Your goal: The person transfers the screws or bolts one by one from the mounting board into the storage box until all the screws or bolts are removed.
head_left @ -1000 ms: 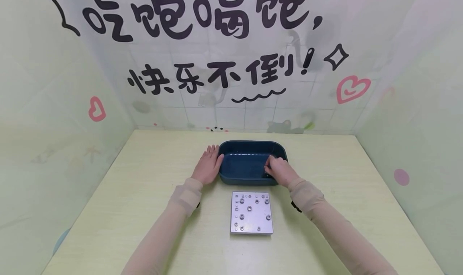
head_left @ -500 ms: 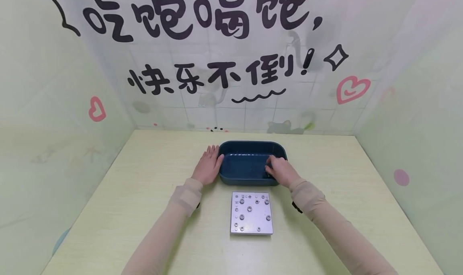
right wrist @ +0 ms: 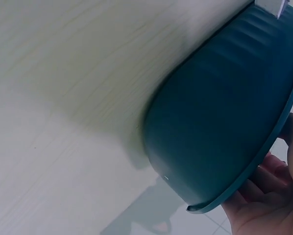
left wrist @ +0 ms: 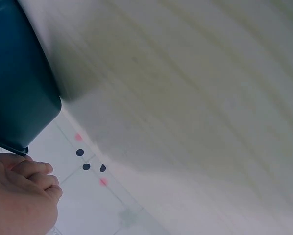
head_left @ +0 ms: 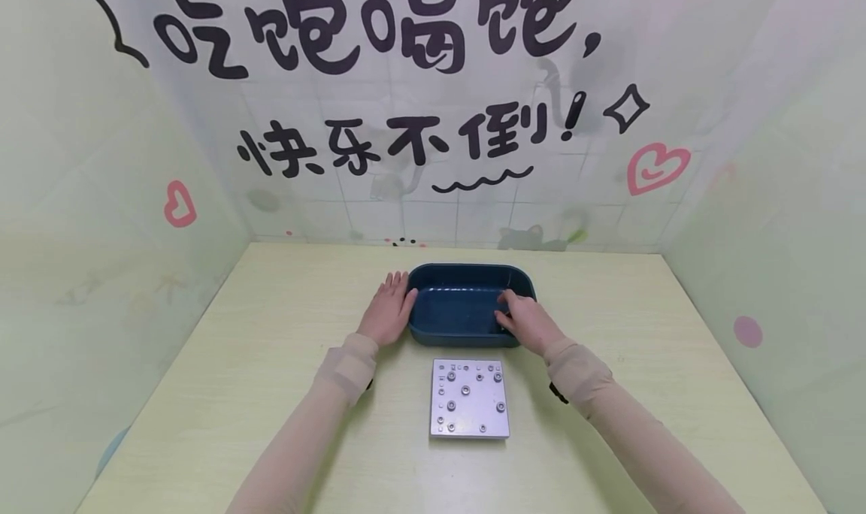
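Observation:
A dark blue rectangular basin (head_left: 449, 311) with rounded corners stands on the table toward the back. My left hand (head_left: 389, 311) rests along its left end, fingers extended and thumb at the rim; in the left wrist view the fingers lie beside the basin's lip. Over the basin's right end, my right hand (head_left: 528, 320) reaches inside with thumb and forefinger apart. Something small and dark shows on the basin floor under that hand, mostly hidden. Nearer to me lies a square silver metal plate (head_left: 479, 416) fitted with several hex-socket screws and small studs.
The pale wood-grain table (head_left: 271, 379) runs up to a white back wall (head_left: 304, 221) printed with black Chinese characters and hearts. Pale side walls (head_left: 778, 273) close in the workspace on both sides.
My right thumb and forefinger have spread apart from a closer pinch inside the basin. The left hand, the basin and the metal plate have stayed put.

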A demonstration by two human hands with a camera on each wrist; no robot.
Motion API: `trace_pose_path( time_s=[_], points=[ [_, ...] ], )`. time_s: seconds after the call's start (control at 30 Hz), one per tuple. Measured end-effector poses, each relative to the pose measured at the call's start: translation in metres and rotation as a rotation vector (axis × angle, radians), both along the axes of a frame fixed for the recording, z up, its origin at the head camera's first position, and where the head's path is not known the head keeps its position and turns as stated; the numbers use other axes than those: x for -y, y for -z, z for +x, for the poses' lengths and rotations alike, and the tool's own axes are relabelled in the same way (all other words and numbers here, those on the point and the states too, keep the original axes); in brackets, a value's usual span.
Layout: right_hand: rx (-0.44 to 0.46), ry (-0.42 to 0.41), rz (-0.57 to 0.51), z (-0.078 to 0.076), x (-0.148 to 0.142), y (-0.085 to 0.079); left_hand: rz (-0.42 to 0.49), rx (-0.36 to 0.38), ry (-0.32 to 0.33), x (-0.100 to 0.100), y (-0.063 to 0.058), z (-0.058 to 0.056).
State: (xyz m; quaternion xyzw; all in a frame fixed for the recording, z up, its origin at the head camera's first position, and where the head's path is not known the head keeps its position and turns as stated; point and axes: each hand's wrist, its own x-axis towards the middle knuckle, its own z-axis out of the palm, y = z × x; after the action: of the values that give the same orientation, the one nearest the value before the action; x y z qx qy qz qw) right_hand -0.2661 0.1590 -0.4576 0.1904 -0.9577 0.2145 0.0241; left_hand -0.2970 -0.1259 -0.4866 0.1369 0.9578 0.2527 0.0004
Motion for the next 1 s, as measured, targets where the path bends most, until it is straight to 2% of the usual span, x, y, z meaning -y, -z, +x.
trace_pose_path(
  time_s=[0.33, 0.57, 1.0],
  points=[
    [-0.096, 0.002, -0.038, 0.014, -0.002, -0.007, -0.011, 0.005, -0.003, 0.000, 0.001, -0.001],
    [-0.177, -0.026, -0.055, 0.025, -0.003, -0.013, -0.015, 0.001, -0.003, 0.001, 0.001, -0.001],
    [-0.143, -0.028, -0.075, 0.048, -0.006, -0.020, -0.003, 0.000, -0.001, -0.001, 0.000, -0.001]
  ],
)
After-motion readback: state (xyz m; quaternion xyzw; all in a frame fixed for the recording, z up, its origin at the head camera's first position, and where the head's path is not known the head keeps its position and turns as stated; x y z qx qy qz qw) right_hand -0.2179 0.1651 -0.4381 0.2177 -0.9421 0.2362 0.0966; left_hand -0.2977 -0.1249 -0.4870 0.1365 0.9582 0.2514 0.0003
